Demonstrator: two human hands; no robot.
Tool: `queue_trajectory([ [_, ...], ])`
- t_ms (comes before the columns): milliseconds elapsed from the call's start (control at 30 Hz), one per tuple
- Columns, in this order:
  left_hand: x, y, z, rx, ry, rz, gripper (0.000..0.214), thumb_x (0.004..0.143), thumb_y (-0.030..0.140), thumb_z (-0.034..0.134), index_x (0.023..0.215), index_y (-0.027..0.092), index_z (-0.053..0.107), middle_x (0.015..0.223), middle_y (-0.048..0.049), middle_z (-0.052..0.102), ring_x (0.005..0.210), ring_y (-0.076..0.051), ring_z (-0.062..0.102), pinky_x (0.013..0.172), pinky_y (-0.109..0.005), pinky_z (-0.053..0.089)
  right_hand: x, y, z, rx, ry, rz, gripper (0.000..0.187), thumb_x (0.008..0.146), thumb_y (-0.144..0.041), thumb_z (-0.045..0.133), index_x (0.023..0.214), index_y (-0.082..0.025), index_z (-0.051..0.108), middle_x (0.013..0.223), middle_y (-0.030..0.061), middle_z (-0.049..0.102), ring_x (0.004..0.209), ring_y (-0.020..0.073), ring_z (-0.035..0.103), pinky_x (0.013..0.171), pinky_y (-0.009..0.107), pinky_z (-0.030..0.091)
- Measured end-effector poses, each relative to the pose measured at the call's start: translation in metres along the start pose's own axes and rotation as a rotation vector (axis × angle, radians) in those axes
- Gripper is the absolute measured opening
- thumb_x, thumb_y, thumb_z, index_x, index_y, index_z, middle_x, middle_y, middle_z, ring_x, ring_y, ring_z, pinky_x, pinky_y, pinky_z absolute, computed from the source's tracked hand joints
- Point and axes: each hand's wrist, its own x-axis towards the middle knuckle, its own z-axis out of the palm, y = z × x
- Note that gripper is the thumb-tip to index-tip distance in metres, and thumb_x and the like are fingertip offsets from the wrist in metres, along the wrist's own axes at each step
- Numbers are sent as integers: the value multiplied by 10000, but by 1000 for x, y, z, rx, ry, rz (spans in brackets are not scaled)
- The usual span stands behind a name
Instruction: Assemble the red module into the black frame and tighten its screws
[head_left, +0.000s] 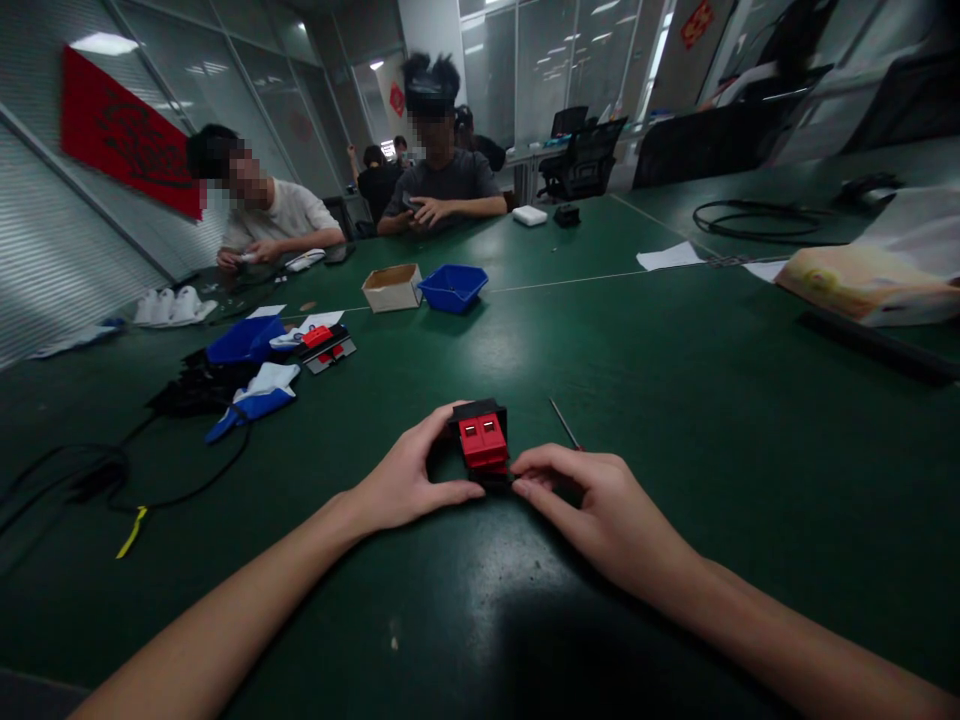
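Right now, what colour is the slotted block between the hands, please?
The block is red, clearest in the head view.

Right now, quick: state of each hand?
Left hand: holding the block.
Right hand: curled at the block's right edge; whether it holds anything can't be told.

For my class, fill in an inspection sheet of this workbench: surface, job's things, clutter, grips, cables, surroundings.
Surface: glossy green tabletop, pale spot near the front.
Job's things: red-and-black block with two slots; thin metal-shafted tool beyond the right grip.
Clutter: blue bin beside cardboard box; second red-and-black piece at left.
Grips: left grip spans the block; right grip pinched at its lower right corner, contents unclear.
Cables: black cables at left; coiled black cable at far right.
Surroundings: person in white top, person in dark grey top, red banner, office chair.
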Motion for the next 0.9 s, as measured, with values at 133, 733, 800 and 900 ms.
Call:
queue_trajectory([
  [133, 1, -1, 0, -9, -10, 20, 890, 778, 397, 831, 1507, 214, 355, 1474, -172, 536, 1338, -342, 549, 1164, -532, 396, 1, -1, 0, 26, -7, 71, 131, 938, -241, 591, 1039, -204, 666, 940, 27, 746, 795, 152, 701, 754, 292, 568],
  [733, 2, 1, -4, 18, -30, 56, 767, 822, 363, 796, 1474, 183, 435, 1493, -168, 524, 1348, -324, 543, 1158, -499, 412, 4, 6, 8, 175, 49, 105, 177, 913, -290, 621, 1057, -187, 619, 958, 66, 751, 830, 173, 740, 778, 314, 614],
  [800, 3, 2, -3, 10, -24, 54, 779, 818, 363, 801, 1478, 185, 428, 1479, -166, 537, 1335, -319, 556, 1156, -496, 416, 4, 6, 7, 191, 64, 104, 186, 906, -296, 633, 1054, -184, 619, 951, 65, 750, 826, 171, 740, 772, 306, 618],
  [900, 2, 1, -3, -3, -9, 43, 769, 815, 363, 805, 1467, 186, 438, 1460, -162, 559, 1319, -315, 571, 1153, -500, 419, 3, 6, 6, 195, 84, 104, 209, 882, -295, 662, 1051, -177, 630, 945, 60, 745, 805, 165, 737, 760, 293, 621],
])
